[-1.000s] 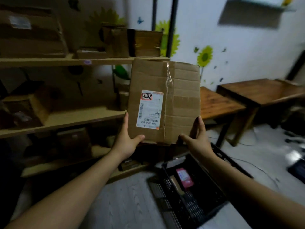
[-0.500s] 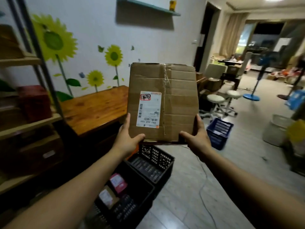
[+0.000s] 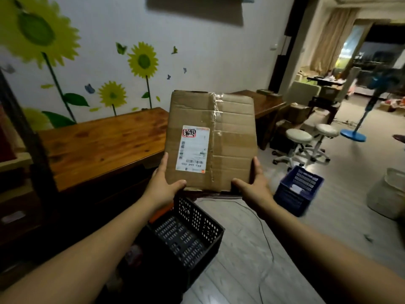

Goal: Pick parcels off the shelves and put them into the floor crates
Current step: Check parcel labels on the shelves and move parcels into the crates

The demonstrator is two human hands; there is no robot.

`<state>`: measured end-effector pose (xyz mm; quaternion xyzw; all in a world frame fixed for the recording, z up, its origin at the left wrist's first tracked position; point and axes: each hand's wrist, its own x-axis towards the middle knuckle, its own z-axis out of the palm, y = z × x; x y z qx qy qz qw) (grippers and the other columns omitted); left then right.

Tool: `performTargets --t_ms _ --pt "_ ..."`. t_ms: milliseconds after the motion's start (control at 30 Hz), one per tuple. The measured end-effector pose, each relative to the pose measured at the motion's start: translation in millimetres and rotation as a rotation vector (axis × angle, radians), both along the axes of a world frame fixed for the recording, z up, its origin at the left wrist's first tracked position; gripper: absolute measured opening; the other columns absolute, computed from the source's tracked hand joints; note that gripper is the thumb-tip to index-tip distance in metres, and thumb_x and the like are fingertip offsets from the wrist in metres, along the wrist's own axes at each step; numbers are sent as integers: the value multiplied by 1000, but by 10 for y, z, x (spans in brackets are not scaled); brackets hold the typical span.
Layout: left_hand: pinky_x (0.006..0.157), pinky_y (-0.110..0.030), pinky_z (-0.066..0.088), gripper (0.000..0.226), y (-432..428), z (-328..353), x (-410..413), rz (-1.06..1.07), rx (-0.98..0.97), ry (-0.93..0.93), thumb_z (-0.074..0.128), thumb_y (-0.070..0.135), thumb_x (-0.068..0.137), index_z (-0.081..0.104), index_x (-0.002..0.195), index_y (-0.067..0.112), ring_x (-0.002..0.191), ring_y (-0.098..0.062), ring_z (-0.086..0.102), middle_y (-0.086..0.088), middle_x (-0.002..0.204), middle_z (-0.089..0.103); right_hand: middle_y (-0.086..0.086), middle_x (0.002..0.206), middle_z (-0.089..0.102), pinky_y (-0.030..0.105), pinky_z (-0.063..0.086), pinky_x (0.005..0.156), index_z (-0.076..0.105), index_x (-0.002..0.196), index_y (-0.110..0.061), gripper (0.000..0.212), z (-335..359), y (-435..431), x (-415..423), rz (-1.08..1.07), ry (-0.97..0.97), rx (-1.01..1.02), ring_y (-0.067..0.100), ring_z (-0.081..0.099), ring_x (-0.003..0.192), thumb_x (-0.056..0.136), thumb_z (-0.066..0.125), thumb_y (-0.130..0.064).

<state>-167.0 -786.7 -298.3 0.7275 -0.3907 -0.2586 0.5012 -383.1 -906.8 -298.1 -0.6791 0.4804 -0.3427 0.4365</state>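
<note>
A flat brown cardboard parcel (image 3: 228,141) with a white shipping label and clear tape is held upright in front of me. My left hand (image 3: 163,186) grips its lower left corner, thumb across the front. My right hand (image 3: 254,187) grips the lower right corner the same way. Below the parcel on the floor stands a black perforated crate (image 3: 192,233), with a second dark crate beside it at lower left holding a pinkish packet (image 3: 134,254). A blue crate (image 3: 298,191) sits on the floor to the right, just past my right hand.
The shelf unit's edge (image 3: 15,159) shows at far left. A long wooden table (image 3: 98,141) runs along the sunflower wall. Two white stools (image 3: 300,139), a blue floor fan (image 3: 359,119) and a pale bin (image 3: 390,194) stand to the right. A thin cable (image 3: 266,238) crosses the floor.
My view has swung right, away from the shelves and into the room. The parcel stays in both hands, now lower and nearer the crates; the blue crate appears closer.
</note>
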Motion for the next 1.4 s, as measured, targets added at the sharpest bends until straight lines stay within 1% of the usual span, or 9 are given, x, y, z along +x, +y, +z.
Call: performTargets --t_ms 67,300,433,533,600,767,900,1233,1400 --pt "108 -38 35 101 -318 -66 238 43 16 11 73 17 79 3 147 41 128 -22 42 -4 148 32 0 147 38 50 46 102 12 144 -53 108 -107 -432 274 73 -12 28 21 47 126 52 69 -52" --pt "109 -36 34 102 -981 -303 759 220 84 73 74 16 79 2 148 38 128 -19 42 -3 148 31 2 143 40 48 52 94 11 141 -60 104 -421 -1575 1121 288 77 99 25 49 122 56 70 -51" --pt "107 -30 34 101 -1117 -539 857 385 81 115 72 9 79 4 149 31 124 -13 43 3 142 37 -2 139 40 35 48 95 10 152 -37 95 -674 -2032 1563 473 105 86 20 45 124 80 72 -31" --pt "97 -22 34 98 -1268 -731 679 530 67 157 70 4 80 7 150 28 116 -7 43 9 129 41 0 145 38 51 47 100 8 147 -50 99 -920 -2316 1766 625 185 111 27 46 127 70 71 -49" --pt "96 -20 34 97 -1387 -912 466 631 62 164 70 0 79 9 150 25 116 -6 44 11 127 42 0 144 40 53 47 99 10 141 -60 99 -1201 -2568 1820 733 222 136 28 47 127 62 70 -56" --pt "107 -32 36 98 -1658 -1324 -103 800 158 275 71 6 79 8 148 36 123 -13 45 4 141 42 0 146 41 49 45 103 8 145 -54 102 -1612 -2943 1615 890 342 163 24 48 127 61 65 -60" --pt "94 -19 36 90 -1908 -1599 -305 781 198 333 64 -4 83 8 148 25 115 -5 42 12 126 42 0 144 41 47 49 98 5 147 -52 104 -2031 -3111 1471 920 429 222 24 50 122 59 59 -65" --pt "110 -34 29 75 -2205 -3634 176 748 427 423 60 12 90 15 149 24 138 -20 28 -1 152 25 2 130 47 45 55 86 5 142 -57 93 -3865 -3322 1755 863 599 338 26 61 101 65 54 -66" --pt "110 -33 27 72 -2266 -4716 411 684 463 489 57 15 91 16 150 26 138 -20 30 -1 152 28 8 131 41 39 51 91 3 147 -47 79 -4747 -3377 1873 844 739 315 24 55 97 87 53 -55"
